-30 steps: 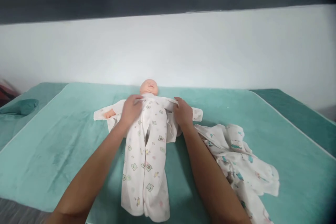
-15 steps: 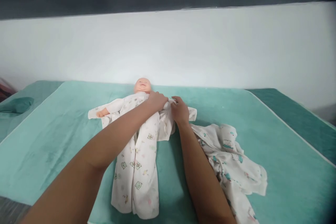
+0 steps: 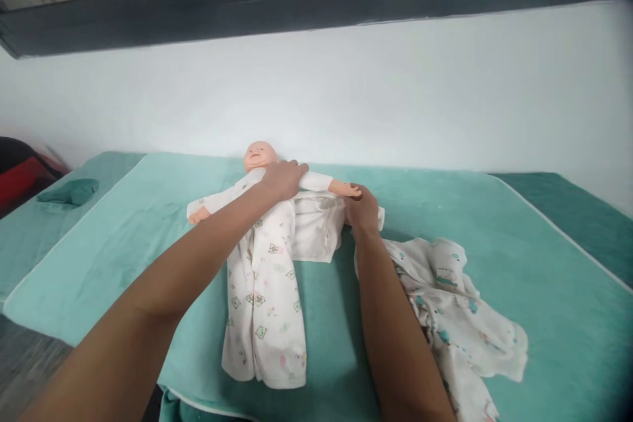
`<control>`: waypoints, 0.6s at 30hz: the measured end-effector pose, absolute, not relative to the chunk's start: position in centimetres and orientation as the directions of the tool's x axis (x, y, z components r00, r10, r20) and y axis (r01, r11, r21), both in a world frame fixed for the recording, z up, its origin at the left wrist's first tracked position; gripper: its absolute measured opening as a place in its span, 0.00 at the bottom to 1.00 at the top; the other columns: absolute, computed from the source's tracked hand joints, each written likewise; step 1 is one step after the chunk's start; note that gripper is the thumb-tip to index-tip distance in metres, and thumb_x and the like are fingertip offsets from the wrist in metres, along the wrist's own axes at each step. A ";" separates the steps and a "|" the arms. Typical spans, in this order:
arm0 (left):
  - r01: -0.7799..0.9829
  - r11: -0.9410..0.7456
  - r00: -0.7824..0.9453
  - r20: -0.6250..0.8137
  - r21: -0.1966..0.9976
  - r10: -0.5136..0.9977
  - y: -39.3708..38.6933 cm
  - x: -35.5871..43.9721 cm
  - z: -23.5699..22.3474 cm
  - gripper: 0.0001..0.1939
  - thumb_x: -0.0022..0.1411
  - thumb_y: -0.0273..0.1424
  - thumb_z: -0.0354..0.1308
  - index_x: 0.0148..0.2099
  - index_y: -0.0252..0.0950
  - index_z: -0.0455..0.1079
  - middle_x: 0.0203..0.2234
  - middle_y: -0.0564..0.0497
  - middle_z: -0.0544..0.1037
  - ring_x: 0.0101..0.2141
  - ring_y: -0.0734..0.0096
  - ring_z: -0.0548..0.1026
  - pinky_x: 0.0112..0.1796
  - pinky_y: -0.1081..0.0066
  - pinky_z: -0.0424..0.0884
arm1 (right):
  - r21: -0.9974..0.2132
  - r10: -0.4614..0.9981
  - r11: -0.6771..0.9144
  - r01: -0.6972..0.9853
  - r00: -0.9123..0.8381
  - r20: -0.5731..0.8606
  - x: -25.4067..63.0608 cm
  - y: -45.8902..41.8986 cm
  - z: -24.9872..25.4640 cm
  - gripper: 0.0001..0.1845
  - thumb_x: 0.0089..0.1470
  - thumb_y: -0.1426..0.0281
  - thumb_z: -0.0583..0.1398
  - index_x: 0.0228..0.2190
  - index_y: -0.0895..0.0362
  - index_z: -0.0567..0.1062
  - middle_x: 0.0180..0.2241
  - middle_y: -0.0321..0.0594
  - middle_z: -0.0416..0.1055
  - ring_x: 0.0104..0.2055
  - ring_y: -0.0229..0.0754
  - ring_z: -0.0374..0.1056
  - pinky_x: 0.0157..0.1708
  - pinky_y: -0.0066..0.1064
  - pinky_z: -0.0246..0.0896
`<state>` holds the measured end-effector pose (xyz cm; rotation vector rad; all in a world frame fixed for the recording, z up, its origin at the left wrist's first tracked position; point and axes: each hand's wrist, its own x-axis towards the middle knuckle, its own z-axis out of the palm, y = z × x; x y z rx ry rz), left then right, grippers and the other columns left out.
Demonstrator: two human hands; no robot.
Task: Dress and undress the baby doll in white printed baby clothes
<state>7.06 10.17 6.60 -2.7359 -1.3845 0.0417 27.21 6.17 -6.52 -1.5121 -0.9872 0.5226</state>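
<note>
A baby doll (image 3: 259, 155) lies on its back on a teal towel (image 3: 148, 237), dressed in a white printed sleepsuit (image 3: 264, 290). My left hand (image 3: 283, 179) reaches across its chest and grips the doll's upper arm by the shoulder. That arm (image 3: 329, 184) is stretched out to the right in a plain white sleeve. My right hand (image 3: 363, 210) is closed on the loose sleeve of the sleepsuit, just under the doll's hand. The right flap of the sleepsuit (image 3: 316, 234) lies open beside the body.
A crumpled white printed cloth (image 3: 455, 310) lies to the right of my right forearm. A folded dark green cloth (image 3: 72, 190) sits at the far left, beside a red and black object (image 3: 20, 175). A white wall (image 3: 346, 92) rises right behind the bed.
My left hand moved from the doll's chest across to its right-side shoulder. The doll's arm has come out of the printed sleeve, and that side of the sleepsuit now lies open.
</note>
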 end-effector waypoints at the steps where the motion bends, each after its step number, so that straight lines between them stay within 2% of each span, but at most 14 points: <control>1: 0.800 -0.596 0.597 -0.001 -0.063 0.802 10.1 7.0 6.3 0.21 0.64 0.21 0.53 0.58 0.36 0.70 0.49 0.41 0.76 0.48 0.55 0.76 0.48 0.61 0.70 | -0.973 0.774 0.109 0.202 0.597 0.211 27.4 6.2 -6.5 0.20 0.42 0.71 0.54 0.39 0.56 0.76 0.43 0.48 0.79 0.45 0.50 0.75 0.48 0.43 0.70; 3: 0.801 -0.598 0.599 -0.036 0.022 0.800 10.2 6.4 5.6 0.20 0.65 0.25 0.55 0.59 0.38 0.70 0.52 0.41 0.77 0.51 0.54 0.76 0.50 0.60 0.70 | -0.975 0.687 0.205 0.081 0.698 0.202 27.7 6.4 -6.4 0.19 0.40 0.72 0.52 0.37 0.57 0.74 0.41 0.47 0.79 0.44 0.47 0.76 0.48 0.43 0.71; 6: 0.808 -0.509 0.540 -0.026 0.298 0.842 10.0 3.7 4.8 0.20 0.68 0.35 0.56 0.61 0.42 0.69 0.58 0.45 0.75 0.58 0.55 0.73 0.55 0.61 0.68 | -0.953 0.618 0.270 0.135 0.735 0.280 27.6 6.3 -5.9 0.17 0.43 0.72 0.52 0.36 0.56 0.73 0.39 0.45 0.79 0.44 0.45 0.76 0.51 0.44 0.70; 8: 0.771 -0.412 0.445 0.052 0.486 0.894 9.3 0.9 4.0 0.19 0.69 0.38 0.54 0.59 0.42 0.71 0.60 0.48 0.75 0.59 0.57 0.72 0.58 0.63 0.67 | -0.929 0.652 0.271 0.251 0.662 0.369 26.4 5.8 -5.4 0.14 0.48 0.71 0.53 0.37 0.56 0.74 0.40 0.45 0.79 0.45 0.45 0.76 0.53 0.45 0.69; 11: 0.645 -0.349 0.312 0.183 0.679 0.932 7.3 -3.4 2.2 0.19 0.69 0.41 0.54 0.58 0.43 0.71 0.59 0.49 0.74 0.58 0.61 0.72 0.59 0.67 0.68 | -0.878 0.827 0.290 0.382 0.362 0.430 23.0 4.8 -4.7 0.14 0.58 0.64 0.55 0.42 0.55 0.76 0.46 0.45 0.78 0.51 0.48 0.74 0.56 0.46 0.66; 14: 0.547 -0.327 0.256 0.218 0.771 0.942 5.5 -6.0 -0.2 0.22 0.67 0.42 0.58 0.61 0.45 0.68 0.64 0.49 0.67 0.65 0.63 0.65 0.64 0.66 0.62 | -0.777 0.891 0.377 0.504 0.032 0.453 19.3 4.0 -4.6 0.18 0.62 0.58 0.57 0.49 0.53 0.75 0.57 0.47 0.72 0.62 0.50 0.65 0.65 0.50 0.54; 16: 0.537 -0.293 0.228 0.198 0.791 0.953 5.2 -6.5 -1.4 0.26 0.64 0.43 0.61 0.63 0.45 0.66 0.68 0.48 0.60 0.69 0.61 0.58 0.67 0.64 0.57 | -0.723 0.896 0.386 0.573 -0.047 0.442 17.8 4.0 -4.7 0.21 0.63 0.56 0.57 0.53 0.52 0.73 0.63 0.47 0.67 0.67 0.51 0.59 0.69 0.51 0.45; 18: 0.548 -0.272 0.213 0.182 0.791 0.960 5.6 -6.4 -2.0 0.29 0.63 0.44 0.63 0.63 0.43 0.65 0.69 0.46 0.56 0.70 0.59 0.56 0.68 0.62 0.56 | -0.714 0.915 0.343 0.610 -0.046 0.400 17.2 4.3 -4.9 0.23 0.63 0.55 0.57 0.55 0.51 0.72 0.66 0.46 0.63 0.69 0.51 0.55 0.69 0.51 0.42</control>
